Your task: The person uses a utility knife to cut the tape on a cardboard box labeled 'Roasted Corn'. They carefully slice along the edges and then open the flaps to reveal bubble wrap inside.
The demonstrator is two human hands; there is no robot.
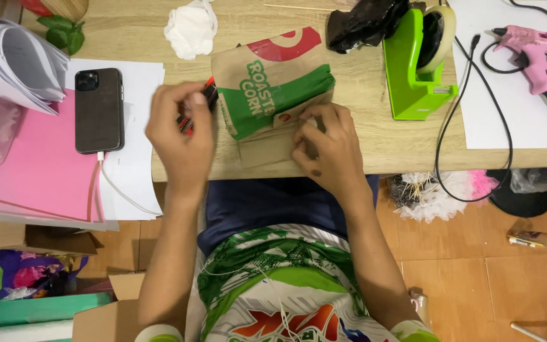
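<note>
Paper bag pinned by right hand; left hand holds cutter.

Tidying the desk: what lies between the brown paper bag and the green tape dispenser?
Only bare wooden tabletop between the brown paper bag and green tape dispenser, in the head view.

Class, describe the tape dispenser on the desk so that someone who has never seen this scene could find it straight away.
Start at the wooden desk and look towards its far edge, to the right of the brown paper bag under the person's hands. The tape dispenser stands there, between a crumpled black plastic bag and a pink glue gun. It alone is bright lime green, with a pale roll of tape on top.
</note>
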